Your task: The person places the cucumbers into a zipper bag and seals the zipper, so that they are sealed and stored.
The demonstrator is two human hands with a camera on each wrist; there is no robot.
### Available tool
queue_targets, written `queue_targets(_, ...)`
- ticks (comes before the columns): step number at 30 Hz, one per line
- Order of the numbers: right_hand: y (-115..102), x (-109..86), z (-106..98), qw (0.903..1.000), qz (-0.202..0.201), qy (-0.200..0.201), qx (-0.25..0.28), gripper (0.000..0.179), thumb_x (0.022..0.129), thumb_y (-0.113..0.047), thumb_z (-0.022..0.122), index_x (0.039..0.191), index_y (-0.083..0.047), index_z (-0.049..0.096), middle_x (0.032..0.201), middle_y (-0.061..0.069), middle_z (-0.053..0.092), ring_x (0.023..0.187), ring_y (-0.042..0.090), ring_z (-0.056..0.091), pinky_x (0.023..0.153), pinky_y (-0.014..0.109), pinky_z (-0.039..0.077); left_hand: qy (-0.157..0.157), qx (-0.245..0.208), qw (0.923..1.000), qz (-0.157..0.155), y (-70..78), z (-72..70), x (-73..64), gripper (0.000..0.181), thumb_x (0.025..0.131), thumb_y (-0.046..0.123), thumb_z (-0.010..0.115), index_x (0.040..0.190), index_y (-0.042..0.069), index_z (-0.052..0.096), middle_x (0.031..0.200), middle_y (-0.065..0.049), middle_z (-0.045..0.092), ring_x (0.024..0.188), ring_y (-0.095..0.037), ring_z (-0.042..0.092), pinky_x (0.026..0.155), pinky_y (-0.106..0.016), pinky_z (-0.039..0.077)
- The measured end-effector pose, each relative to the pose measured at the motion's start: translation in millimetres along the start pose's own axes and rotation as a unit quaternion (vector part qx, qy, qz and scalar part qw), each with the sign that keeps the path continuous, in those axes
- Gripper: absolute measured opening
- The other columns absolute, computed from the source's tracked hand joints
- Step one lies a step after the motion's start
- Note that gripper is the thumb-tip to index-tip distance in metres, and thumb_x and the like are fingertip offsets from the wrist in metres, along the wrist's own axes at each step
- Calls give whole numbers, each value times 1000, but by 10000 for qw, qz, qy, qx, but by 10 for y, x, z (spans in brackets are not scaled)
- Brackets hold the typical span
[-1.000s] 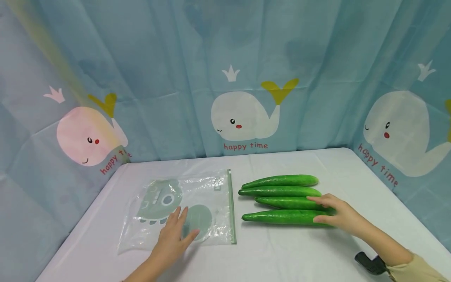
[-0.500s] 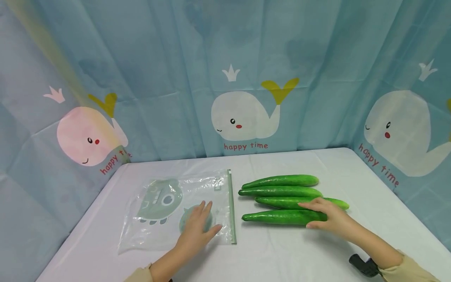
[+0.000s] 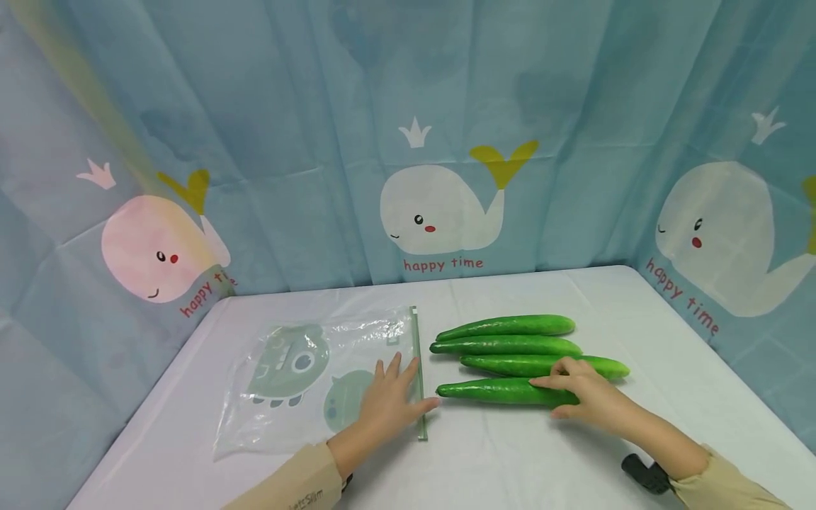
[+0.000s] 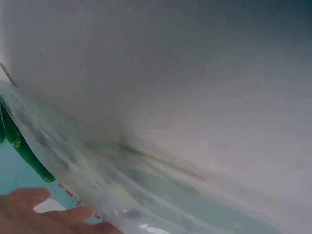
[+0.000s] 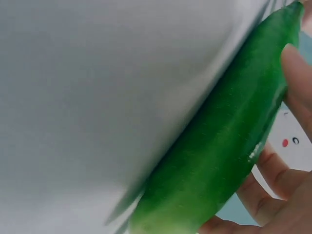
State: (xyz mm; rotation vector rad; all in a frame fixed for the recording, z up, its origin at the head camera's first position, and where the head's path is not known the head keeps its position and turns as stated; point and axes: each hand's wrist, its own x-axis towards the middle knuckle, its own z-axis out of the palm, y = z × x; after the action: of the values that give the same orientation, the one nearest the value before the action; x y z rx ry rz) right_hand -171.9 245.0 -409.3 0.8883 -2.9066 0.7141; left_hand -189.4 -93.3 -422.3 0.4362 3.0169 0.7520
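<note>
Four-fingers-spread and relaxed, my left hand is over the green zip edge of a clear zip bag with green cartoon prints; I cannot tell whether it touches the plastic. The bag lies flat, and the left wrist view shows its plastic blurred. My right hand has its fingers and thumb curled round the nearest cucumber, hiding its right end in the head view. In the right wrist view, fingertips lie along that cucumber's side. It still rests on the table.
Behind the held cucumber lie a third cucumber, a second and a farthest one, roughly parallel. A white cloth covers the table. Blue curtains with whale prints stand along the back and sides.
My left hand has moved right across the bag to its zip edge. The right hand has slid left along the nearest cucumber and closed in around it. Cucumbers and bag have stayed put.
</note>
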Motion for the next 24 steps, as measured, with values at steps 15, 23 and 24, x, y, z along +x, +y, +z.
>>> queue_targets(15, -4, 57, -15, 9998, -161, -60, 124, 41, 75, 5, 76, 114, -5, 72, 100, 5, 54, 86, 20, 49, 65, 29, 48, -647, -159, 9960, -604, 75, 56, 133, 71, 85, 35, 73, 145, 9, 46, 148, -33, 30, 134, -61, 20, 93, -80, 28)
queue_targets(23, -25, 48, -22, 9998, -117, -84, 164, 42, 75, 9, 74, 115, -4, 70, 100, 5, 53, 87, 22, 49, 66, 32, 48, -628, -49, 9950, -770, 105, 110, 149, 68, 85, 34, 73, 144, 10, 48, 149, -32, 28, 134, -60, 19, 95, -80, 26)
queue_targets(24, -28, 49, -20, 9998, -122, -91, 164, 42, 75, 9, 74, 115, -4, 70, 100, 5, 53, 87, 21, 49, 66, 32, 48, -611, -82, 9950, -792, 102, 114, 145, 66, 86, 31, 72, 144, 9, 48, 149, -32, 28, 134, -60, 19, 95, -80, 25)
